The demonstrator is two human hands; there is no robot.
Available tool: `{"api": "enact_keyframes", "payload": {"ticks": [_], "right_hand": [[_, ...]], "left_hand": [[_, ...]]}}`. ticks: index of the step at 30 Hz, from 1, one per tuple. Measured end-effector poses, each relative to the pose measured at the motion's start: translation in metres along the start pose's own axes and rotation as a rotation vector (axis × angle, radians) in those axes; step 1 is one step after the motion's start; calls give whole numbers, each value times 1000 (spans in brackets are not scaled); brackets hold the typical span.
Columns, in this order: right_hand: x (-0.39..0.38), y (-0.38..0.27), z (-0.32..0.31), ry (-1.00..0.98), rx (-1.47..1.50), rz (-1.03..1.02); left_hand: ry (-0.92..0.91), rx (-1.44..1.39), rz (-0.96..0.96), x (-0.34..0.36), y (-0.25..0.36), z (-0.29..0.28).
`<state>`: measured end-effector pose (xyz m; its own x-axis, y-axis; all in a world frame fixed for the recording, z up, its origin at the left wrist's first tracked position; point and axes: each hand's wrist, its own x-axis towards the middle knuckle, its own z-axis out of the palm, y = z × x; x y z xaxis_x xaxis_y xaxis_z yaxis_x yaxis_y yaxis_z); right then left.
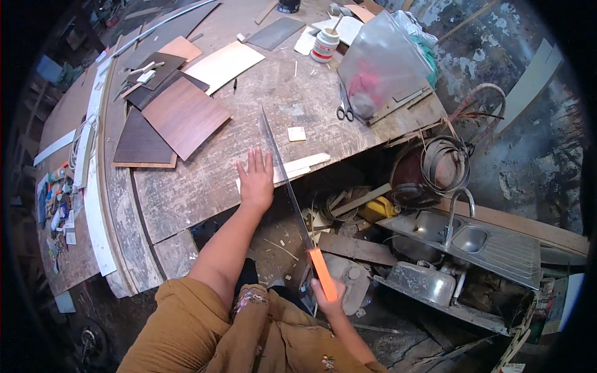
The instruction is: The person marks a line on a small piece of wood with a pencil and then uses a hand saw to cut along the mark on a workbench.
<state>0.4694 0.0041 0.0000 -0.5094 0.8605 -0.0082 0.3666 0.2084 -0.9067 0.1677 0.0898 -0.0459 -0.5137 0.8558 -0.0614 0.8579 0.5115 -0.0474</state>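
Left hand (256,178), fingers spread, pressing flat a pale wood strip (301,166) at the workbench (205,180) edge; right hand (328,299) gripping orange-handled handsaw (292,196), blade crossing the strip.

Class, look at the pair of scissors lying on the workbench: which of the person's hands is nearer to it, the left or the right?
Left. The left hand lies flat on the workbench, below and left of the scissors. The right hand is off the bench, much lower, gripping the saw's orange handle.
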Motion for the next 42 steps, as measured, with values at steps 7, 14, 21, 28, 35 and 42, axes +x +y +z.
{"api": "enact_keyframes", "payload": {"ticks": [7, 14, 21, 28, 35, 42], "right_hand": [[78, -9, 35, 67, 93, -54], [-2, -4, -4, -12, -88, -40], [52, -1, 24, 11, -11, -96], [15, 0, 4, 24, 44, -116], [61, -9, 24, 36, 18, -60], [50, -1, 21, 38, 92, 9]], "left_hand": [[59, -18, 0, 3, 2, 3], [68, -6, -14, 3, -2, 8], [39, 23, 0, 3, 3, 0], [58, 54, -21, 2, 2, 2], [54, 27, 6, 3, 7, -2], [76, -11, -14, 3, 3, 2]]}}
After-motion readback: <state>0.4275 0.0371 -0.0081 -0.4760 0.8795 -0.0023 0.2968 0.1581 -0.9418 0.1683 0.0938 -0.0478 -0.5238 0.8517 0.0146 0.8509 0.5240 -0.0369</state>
